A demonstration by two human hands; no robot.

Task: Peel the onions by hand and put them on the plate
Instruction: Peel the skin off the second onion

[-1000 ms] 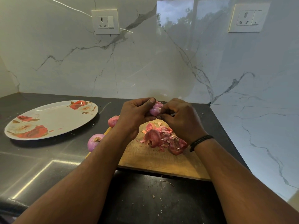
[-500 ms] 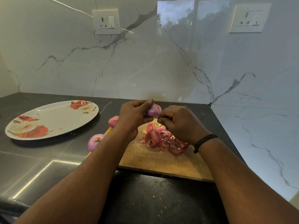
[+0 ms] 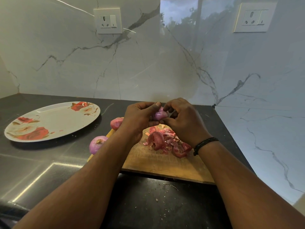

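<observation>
My left hand (image 3: 137, 117) grips a small purple onion (image 3: 158, 114) above the far end of the wooden cutting board (image 3: 165, 164). My right hand (image 3: 183, 120) pinches the onion's right side with curled fingers. A heap of reddish onion skins (image 3: 165, 141) lies on the board under my hands. One onion (image 3: 97, 143) sits at the board's left edge, its root end facing me. Another onion (image 3: 116, 123) lies behind it, partly hidden by my left wrist. The white floral plate (image 3: 54, 123) stands to the left on the dark counter with no onions on it.
The dark counter (image 3: 41, 162) meets a marble wall at the back and on the right. Two wall sockets (image 3: 108, 20) (image 3: 253, 18) sit high up. Small skin scraps (image 3: 156, 199) dot the counter in front of the board.
My right hand, which had drawn down and away from the onion half a second ago, has come back up and pinches it again. The left hand has kept hold of the onion.
</observation>
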